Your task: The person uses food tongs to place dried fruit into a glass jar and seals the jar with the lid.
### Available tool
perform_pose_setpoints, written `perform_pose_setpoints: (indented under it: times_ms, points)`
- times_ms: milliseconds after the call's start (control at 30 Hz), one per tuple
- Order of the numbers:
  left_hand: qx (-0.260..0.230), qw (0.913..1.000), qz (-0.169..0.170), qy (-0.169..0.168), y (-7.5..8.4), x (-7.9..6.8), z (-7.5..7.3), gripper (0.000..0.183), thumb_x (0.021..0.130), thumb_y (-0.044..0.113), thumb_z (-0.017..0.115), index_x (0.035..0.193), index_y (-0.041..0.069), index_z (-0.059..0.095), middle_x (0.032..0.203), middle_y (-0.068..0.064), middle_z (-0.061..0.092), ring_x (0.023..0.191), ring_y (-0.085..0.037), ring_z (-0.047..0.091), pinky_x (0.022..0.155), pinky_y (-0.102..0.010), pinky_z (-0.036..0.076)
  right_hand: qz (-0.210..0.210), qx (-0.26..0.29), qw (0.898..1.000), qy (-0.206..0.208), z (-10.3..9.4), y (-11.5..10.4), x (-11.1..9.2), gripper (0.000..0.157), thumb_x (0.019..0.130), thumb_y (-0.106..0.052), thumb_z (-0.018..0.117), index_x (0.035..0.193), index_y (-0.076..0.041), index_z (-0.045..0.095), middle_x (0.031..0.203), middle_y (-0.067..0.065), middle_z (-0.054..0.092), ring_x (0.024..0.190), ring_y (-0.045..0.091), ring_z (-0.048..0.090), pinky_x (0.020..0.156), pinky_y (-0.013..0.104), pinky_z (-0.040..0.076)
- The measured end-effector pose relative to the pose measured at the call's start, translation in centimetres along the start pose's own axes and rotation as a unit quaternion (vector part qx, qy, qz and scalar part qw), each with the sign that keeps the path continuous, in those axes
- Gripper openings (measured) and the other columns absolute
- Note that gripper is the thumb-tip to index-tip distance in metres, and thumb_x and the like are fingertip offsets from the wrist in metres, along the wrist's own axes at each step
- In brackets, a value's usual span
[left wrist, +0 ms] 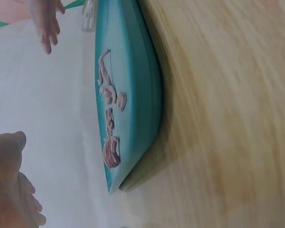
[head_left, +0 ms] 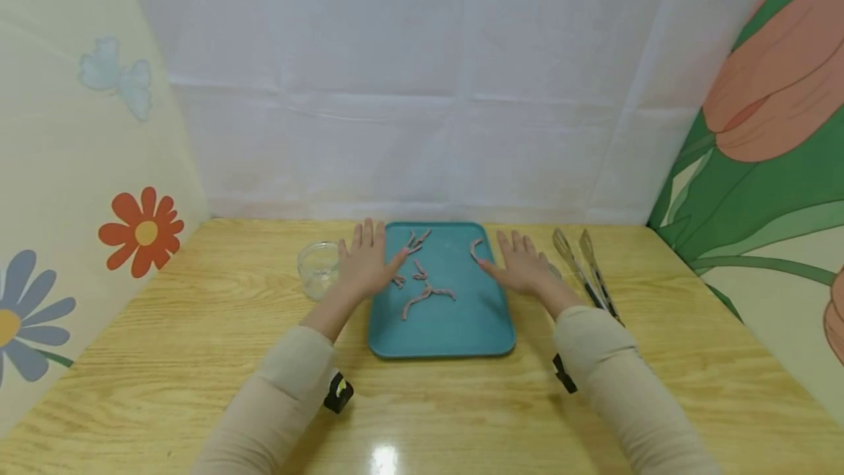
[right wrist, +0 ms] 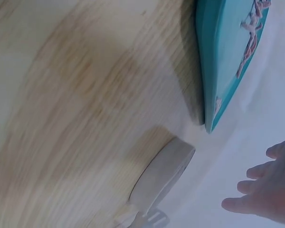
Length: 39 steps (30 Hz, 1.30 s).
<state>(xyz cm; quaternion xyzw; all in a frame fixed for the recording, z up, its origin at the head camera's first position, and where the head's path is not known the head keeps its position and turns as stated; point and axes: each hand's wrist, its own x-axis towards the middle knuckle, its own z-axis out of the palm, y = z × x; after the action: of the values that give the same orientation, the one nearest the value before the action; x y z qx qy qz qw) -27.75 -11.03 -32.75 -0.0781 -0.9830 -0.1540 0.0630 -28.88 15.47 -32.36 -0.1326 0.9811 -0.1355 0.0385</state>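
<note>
A blue-green tray [head_left: 461,332] lies on the wooden table, with several thin pinkish strips [head_left: 428,291] scattered on it; their kind is unclear. Over the tray's left edge, my left hand [head_left: 363,264] is held with fingers stretched out and nothing in its grasp. My right hand [head_left: 521,270] is spread likewise by the right edge, its thumb near a lone curved strip [head_left: 475,248]. In the left wrist view the left hand [left wrist: 12,183] appears raised above table level, apart from the tray. The right wrist view likewise shows the right hand [right wrist: 270,187] holding nothing.
Left of the tray stands a clear glass bowl [head_left: 316,281], partly behind the left hand. Metal tongs with dark handles [head_left: 596,277] lie to the right. A pale round dish [right wrist: 161,175] sits beside the tray. White cloth [head_left: 422,94] hangs behind the table.
</note>
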Motion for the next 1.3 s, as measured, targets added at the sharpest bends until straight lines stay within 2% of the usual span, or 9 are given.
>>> perform_pose_setpoints:
  times_ms: [300, 500, 667, 833, 1033, 1167, 1300]
  points:
    - [-0.026, 0.9984, -0.031, 0.040, -2.3, -0.4, -0.9, 0.084, 0.085, 0.056, 0.033, 0.137, -0.001, -0.002, 0.138, -0.021, -0.013, 0.124, -0.031, -0.015, 0.093, -0.056, -0.007, 0.015, 0.014, 1.000, 0.004, -0.7, 2.4, -0.5, 0.076, 0.089, -0.051, 0.029, 0.137, 0.001, 0.001, 0.137, 0.030, -0.001, 0.122, 0.045, -0.003, 0.093, 0.059, 0.005]
    - [-0.015, 0.9986, -0.035, 0.037, -3.9, -0.9, -1.1, 0.085, 0.085, 0.057, 0.031, 0.136, -0.002, -0.003, 0.138, -0.023, -0.013, 0.124, -0.033, -0.015, 0.092, -0.058, -0.007, 0.021, 0.017, 1.000, 0.015, -0.9, 3.9, -0.7, 0.078, 0.088, -0.052, 0.030, 0.136, 0.004, 0.004, 0.135, 0.033, 0.001, 0.121, 0.047, -0.001, 0.092, 0.060, 0.007]
    - [-0.024, 0.9976, -0.045, 0.047, -5.0, -1.3, -1.4, 0.085, 0.086, 0.054, 0.035, 0.135, -0.005, -0.001, 0.137, -0.025, -0.011, 0.124, -0.036, -0.010, 0.091, -0.060, -0.005, 0.028, 0.029, 0.999, 0.028, -1.1, 5.2, -1.0, 0.080, 0.087, -0.053, 0.031, 0.135, 0.006, 0.006, 0.135, 0.033, 0.000, 0.121, 0.047, -0.001, 0.090, 0.062, 0.008]
    - [-0.049, 0.9958, -0.064, 0.043, -6.0, -1.6, -1.7, 0.088, 0.084, 0.055, 0.037, 0.135, -0.005, -0.003, 0.137, -0.025, -0.011, 0.124, -0.037, -0.010, 0.091, -0.061, -0.004, 0.021, 0.024, 0.998, 0.046, -1.3, 6.6, -1.4, 0.082, 0.087, -0.052, 0.034, 0.133, 0.011, 0.008, 0.135, 0.033, 0.005, 0.120, 0.048, 0.003, 0.094, 0.058, 0.009]
    - [-0.104, 0.9902, -0.087, 0.034, -7.5, -2.2, -2.1, 0.102, 0.076, 0.053, 0.055, 0.135, -0.005, -0.006, 0.137, -0.028, -0.010, 0.123, -0.039, -0.011, 0.089, -0.064, -0.003, 0.070, 0.039, 0.996, 0.032, -1.9, 8.1, -2.2, 0.085, 0.084, -0.054, 0.040, 0.135, 0.006, 0.007, 0.133, 0.034, 0.007, 0.118, 0.051, 0.002, 0.085, 0.067, 0.009]
    - [-0.141, 0.9844, -0.102, 0.025, -8.3, -2.5, -2.2, 0.111, 0.069, 0.050, 0.064, 0.134, -0.004, -0.009, 0.136, -0.029, -0.011, 0.123, -0.040, -0.011, 0.088, -0.065, -0.002, 0.083, 0.050, 0.995, 0.021, -1.9, 9.1, -2.7, 0.086, 0.085, -0.042, 0.047, 0.131, 0.013, 0.000, 0.130, 0.039, 0.007, 0.115, 0.054, 0.007, 0.088, 0.063, 0.012]
    - [-0.179, 0.9769, -0.115, 0.019, -8.9, -2.8, -1.9, 0.116, 0.066, 0.047, 0.069, 0.135, -0.001, -0.012, 0.135, -0.030, -0.012, 0.122, -0.042, -0.009, 0.088, -0.065, 0.000, 0.111, 0.059, 0.992, 0.007, -1.8, 9.9, -3.1, 0.090, 0.083, -0.040, 0.051, 0.133, 0.009, -0.005, 0.125, 0.043, 0.012, 0.111, 0.057, 0.013, 0.089, 0.061, 0.017]
